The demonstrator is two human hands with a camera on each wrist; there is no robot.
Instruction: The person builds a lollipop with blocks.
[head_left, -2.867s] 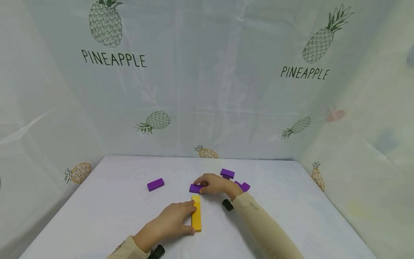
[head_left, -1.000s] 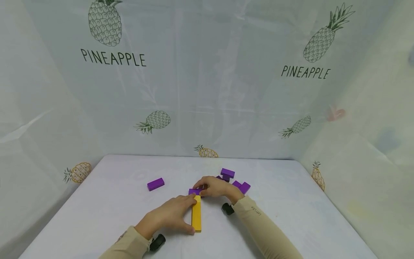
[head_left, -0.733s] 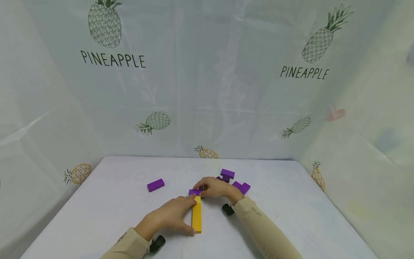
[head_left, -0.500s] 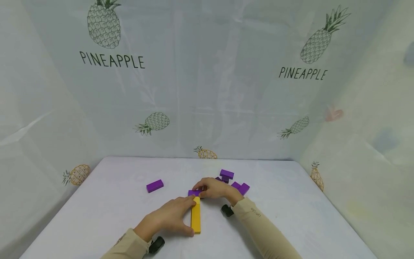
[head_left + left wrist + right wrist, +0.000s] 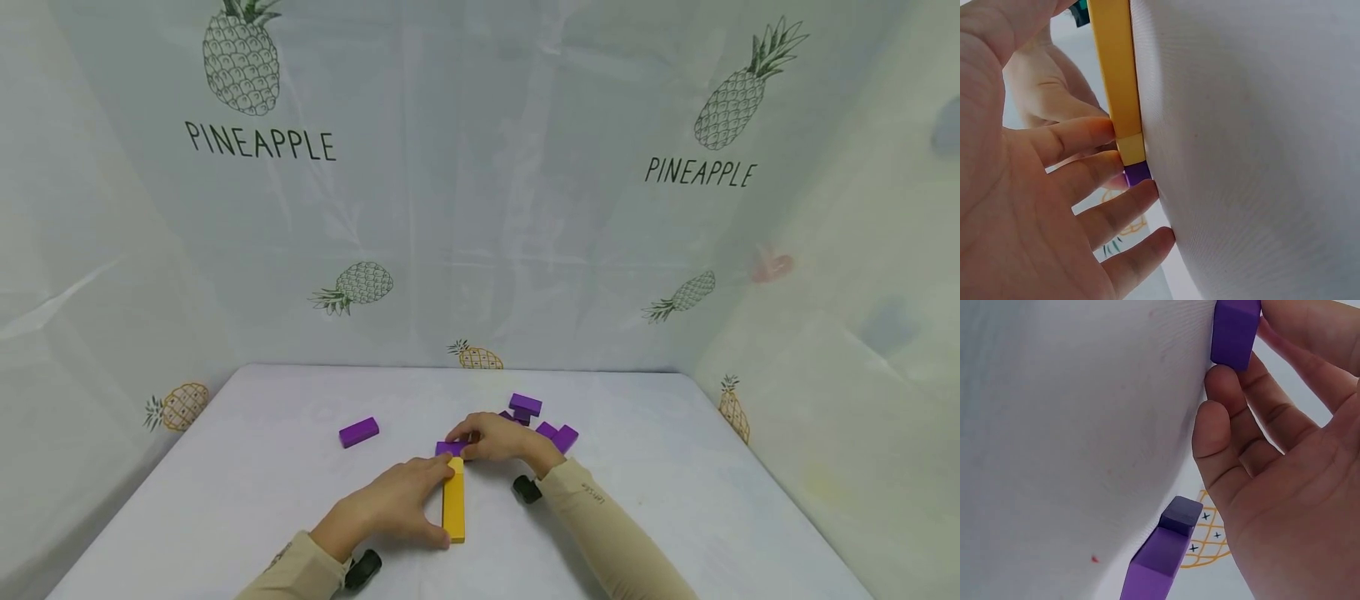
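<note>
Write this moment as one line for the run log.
left hand: touches yellow bar; right hand: pinches purple block at bar's far end; lone purple block: apart, left

Purple block part-hidden; sleeves incomplete

pineapple-print sheeting around a white table suggests a makeshift booth.

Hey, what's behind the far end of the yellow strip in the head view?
Just beyond the long yellow rectangular strip, a purple rectangular block lies crosswise. The right hand covers its right end, so that part can't be seen there.
</note>
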